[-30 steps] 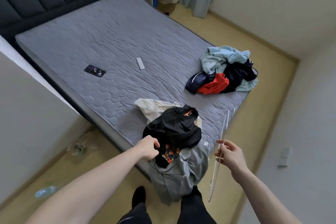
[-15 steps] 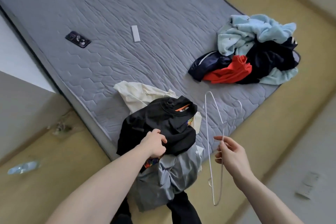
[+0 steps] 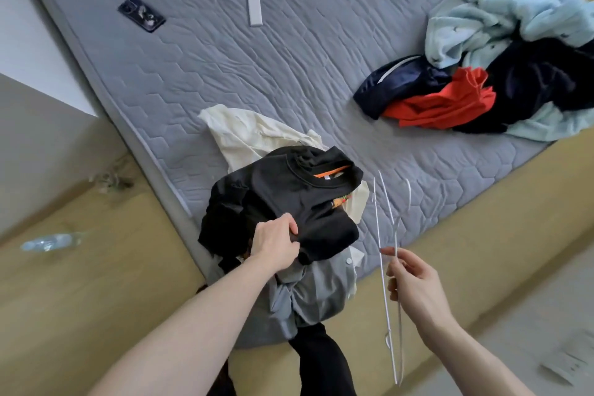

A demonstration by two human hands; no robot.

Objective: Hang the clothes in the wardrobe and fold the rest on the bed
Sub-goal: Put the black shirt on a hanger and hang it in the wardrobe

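At frame centre my left hand (image 3: 276, 243) grips the crumpled black sweatshirt (image 3: 289, 202) on the grey quilted mattress (image 3: 257, 74) edge; lower right, my right hand (image 3: 414, 283) pinches a thin white wire hanger (image 3: 385, 267).

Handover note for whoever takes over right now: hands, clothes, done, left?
Left hand: grips the black shirt on top of the near pile, which hangs over the bed edge with a grey garment and a cream one.
Right hand: pinches a white hanger, held beside the pile, clear of the shirt.
Second pile, blue, red and dark items, lies unsorted at the far corner.
Done: nothing visibly hung or folded.
Left: likely hanger into the shirt, then everything else.
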